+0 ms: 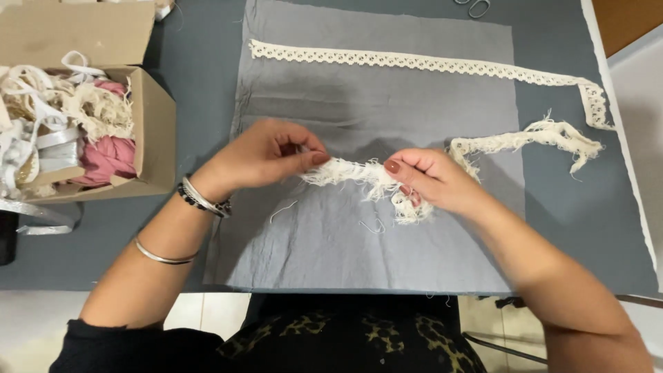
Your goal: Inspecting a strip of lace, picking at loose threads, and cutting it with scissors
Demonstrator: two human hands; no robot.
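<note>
A grey-covered table (566, 207) fills the view, with a paler grey cloth (359, 103) spread flat across its middle. Over the near half of that cloth both hands are pinched onto a cream frayed fringe trim (349, 171). The left hand (266, 155) nips one end between thumb and fingertips. The right hand (431, 181) grips it a little further along, with a bunch of it gathered in the palm. The hands sit close but not touching, the short stretch between them held just above the cloth. The rest of the fringe trails off past the right hand toward the cloth's right edge.

It looks feather-light, limp and easily shed. Loose threads would likely pull out, so the woven spine seems the safer place to hold.

A cream lace ribbon (414, 63) lies straight along the far part of the cloth and turns down beyond its right edge. Left of the cloth stands an open brown cardboard box (155, 131), plain-sided, stuffed with white, cream and pink trimmings (103, 155).
</note>
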